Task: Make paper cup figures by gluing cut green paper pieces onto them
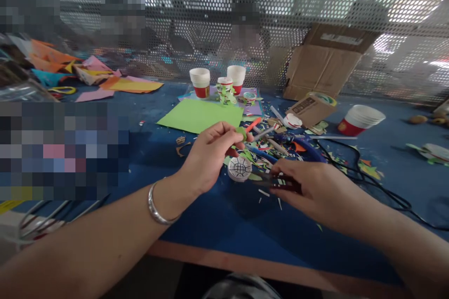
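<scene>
My left hand (214, 152), with a silver bracelet at the wrist, pinches a small green paper piece (240, 133) between thumb and fingers. My right hand (308, 184) is closed around scissors (286, 184), whose blades point left, low over the table. Just left of the blades is a round white cup base (240, 168) with a black line pattern drawn on top. Heaped behind my hands are paper scraps (261, 161) and several pens or sticks. A light green sheet (201, 116) lies flat beyond my left hand.
Stacked paper cups (199, 83) stand at the back, near small green-and-white paper figures (226, 89). More cups (361, 120) lie at right beside a black cable (389, 194). A cardboard box (321, 67) leans on the perforated metal screen (196, 32). Coloured paper (133, 85) is at left.
</scene>
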Action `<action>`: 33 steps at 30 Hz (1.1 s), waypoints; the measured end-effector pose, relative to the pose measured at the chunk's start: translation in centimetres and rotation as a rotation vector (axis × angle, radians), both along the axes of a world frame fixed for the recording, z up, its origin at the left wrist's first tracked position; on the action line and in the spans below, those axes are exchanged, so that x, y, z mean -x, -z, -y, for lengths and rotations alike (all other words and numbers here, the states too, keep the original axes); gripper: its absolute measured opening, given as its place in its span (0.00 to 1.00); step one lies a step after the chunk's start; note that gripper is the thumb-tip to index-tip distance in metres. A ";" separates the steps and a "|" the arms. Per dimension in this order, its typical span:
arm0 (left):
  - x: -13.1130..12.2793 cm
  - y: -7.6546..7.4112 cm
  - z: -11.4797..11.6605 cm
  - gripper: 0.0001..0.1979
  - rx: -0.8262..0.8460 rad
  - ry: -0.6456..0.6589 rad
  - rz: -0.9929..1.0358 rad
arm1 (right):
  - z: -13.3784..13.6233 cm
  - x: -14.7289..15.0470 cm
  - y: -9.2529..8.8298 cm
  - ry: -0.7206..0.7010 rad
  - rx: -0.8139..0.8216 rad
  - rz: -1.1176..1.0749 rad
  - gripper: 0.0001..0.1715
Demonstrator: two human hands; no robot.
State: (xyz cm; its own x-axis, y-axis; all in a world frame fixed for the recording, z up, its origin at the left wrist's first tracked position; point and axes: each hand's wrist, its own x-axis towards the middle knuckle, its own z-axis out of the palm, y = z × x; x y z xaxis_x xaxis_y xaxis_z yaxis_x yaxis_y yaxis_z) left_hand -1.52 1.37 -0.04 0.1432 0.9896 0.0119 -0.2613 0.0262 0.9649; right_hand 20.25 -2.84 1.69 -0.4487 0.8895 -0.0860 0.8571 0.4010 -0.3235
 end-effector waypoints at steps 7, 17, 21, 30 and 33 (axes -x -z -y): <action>-0.1 0.3 0.2 0.06 0.037 0.106 -0.071 | 1.1 0.5 1.3 -0.156 0.031 0.061 0.04; -0.6 0.0 1.0 0.07 0.078 0.207 -0.123 | 0.9 -0.5 0.9 -0.108 -0.261 -0.210 0.08; -0.9 0.2 1.5 0.05 0.029 0.276 -0.210 | 0.4 -0.5 0.7 0.011 -0.328 -0.381 0.07; -1.6 0.3 2.1 0.06 -0.005 0.316 -0.256 | 0.3 0.0 0.9 0.001 -0.273 -0.476 0.07; -1.7 0.5 2.1 0.06 -0.035 0.291 -0.268 | 0.3 0.3 0.8 0.020 -0.253 -0.499 0.07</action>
